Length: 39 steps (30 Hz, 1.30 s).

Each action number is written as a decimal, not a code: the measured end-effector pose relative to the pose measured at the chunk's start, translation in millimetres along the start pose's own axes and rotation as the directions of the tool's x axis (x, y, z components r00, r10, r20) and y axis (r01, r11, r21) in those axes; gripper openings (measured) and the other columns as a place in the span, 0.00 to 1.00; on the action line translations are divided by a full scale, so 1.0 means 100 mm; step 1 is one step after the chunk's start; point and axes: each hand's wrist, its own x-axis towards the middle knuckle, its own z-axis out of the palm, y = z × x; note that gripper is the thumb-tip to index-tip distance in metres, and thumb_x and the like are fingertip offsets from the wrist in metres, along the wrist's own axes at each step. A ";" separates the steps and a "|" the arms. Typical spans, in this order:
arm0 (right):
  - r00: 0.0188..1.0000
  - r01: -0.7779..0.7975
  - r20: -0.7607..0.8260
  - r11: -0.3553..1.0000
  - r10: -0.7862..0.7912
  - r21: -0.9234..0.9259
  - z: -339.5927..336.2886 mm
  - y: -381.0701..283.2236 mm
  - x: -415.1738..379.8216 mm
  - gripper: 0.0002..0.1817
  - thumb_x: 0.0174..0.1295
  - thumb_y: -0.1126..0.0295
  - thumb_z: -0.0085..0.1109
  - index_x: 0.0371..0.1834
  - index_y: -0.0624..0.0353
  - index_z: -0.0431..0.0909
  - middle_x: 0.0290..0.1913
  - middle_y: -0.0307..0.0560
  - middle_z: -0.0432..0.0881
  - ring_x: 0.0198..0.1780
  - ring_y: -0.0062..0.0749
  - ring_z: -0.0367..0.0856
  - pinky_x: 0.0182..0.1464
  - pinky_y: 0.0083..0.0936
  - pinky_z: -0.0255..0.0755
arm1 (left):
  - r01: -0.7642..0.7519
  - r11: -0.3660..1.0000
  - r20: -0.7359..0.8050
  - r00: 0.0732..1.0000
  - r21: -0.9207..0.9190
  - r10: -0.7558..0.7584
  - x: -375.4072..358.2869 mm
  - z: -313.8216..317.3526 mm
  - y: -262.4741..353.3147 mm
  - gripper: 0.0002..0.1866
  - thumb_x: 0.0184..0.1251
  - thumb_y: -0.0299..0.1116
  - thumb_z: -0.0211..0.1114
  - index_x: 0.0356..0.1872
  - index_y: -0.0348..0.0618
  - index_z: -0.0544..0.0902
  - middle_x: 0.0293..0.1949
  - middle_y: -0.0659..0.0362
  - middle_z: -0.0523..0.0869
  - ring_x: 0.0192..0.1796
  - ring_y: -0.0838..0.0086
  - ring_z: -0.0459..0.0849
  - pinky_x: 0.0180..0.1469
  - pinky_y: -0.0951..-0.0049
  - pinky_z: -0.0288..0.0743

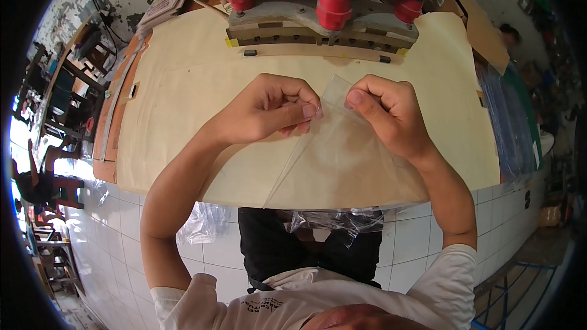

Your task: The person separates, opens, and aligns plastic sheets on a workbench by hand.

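Note:
A clear plastic sheet (333, 153) hangs between my hands over the table, one corner pointing up and its lower part reaching the front edge. My left hand (275, 110) pinches the sheet's left edge between thumb and fingertips. On the other side of the corner, my right hand (391, 113) grips the plastic with the thumb on top and the fingers curled under. Beneath both hands lies cream paper (177, 91) that covers the tabletop.
A green press machine (330, 0) with red posts stands at the back of the table, its long bar low over the paper. Stacked clear plastic (510, 122) lies at the right edge. Crumpled plastic (205, 223) hangs below the front edge. Another person (36, 177) is far left.

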 end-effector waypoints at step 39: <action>1.000 -0.016 0.002 0.998 0.016 0.068 -0.07 -0.10 -0.02 0.13 0.70 0.66 0.56 0.33 0.66 0.80 0.22 0.32 0.73 0.25 0.11 0.64 0.27 0.15 0.59 | -0.276 0.943 -0.277 0.906 0.184 0.319 0.05 -0.07 -0.11 0.13 0.81 0.35 0.48 0.44 0.37 0.78 0.30 0.62 0.81 0.29 0.82 0.77 0.35 0.81 0.73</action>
